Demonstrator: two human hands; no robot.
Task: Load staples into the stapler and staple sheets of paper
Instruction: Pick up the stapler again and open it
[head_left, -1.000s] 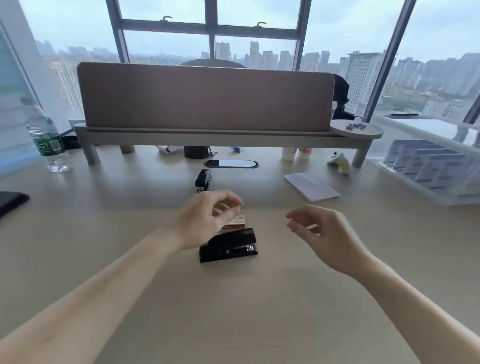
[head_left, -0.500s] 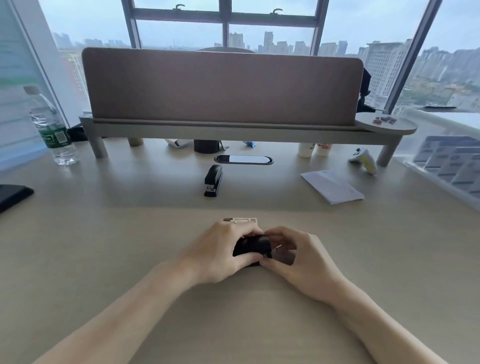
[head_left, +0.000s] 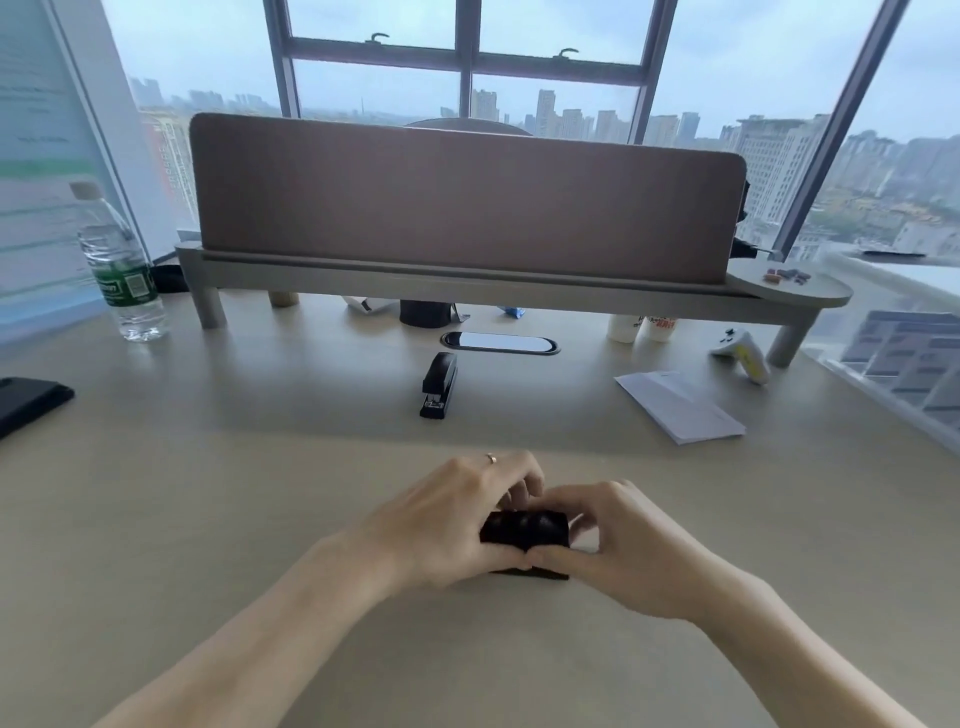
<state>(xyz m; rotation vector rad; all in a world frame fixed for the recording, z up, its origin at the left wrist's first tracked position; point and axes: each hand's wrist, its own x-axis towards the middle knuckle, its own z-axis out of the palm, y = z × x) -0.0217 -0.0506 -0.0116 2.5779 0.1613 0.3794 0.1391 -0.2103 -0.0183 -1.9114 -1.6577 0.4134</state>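
Observation:
A black stapler (head_left: 524, 530) lies on the desk in front of me, mostly covered by both hands. My left hand (head_left: 452, 519) grips its left end, fingers curled over the top and thumb along the near side. My right hand (head_left: 618, 545) holds the right end, its thumb tip meeting the left thumb. The staple box is hidden behind my hands. A stack of white paper sheets (head_left: 680, 405) lies farther back on the right. A second black stapler (head_left: 439, 384) sits beyond my hands, near the desk's middle.
A water bottle (head_left: 122, 265) stands at the back left, a black pad (head_left: 26, 402) at the left edge. A long shelf with a brown divider (head_left: 467, 208) crosses the back; a white game controller (head_left: 743, 353) and cups sit under it. A cable slot (head_left: 498, 343) lies behind the second stapler.
Both hands came down from above the desk and closed around the near stapler; the staple box behind it is now covered. The view moved closer and tilted slightly.

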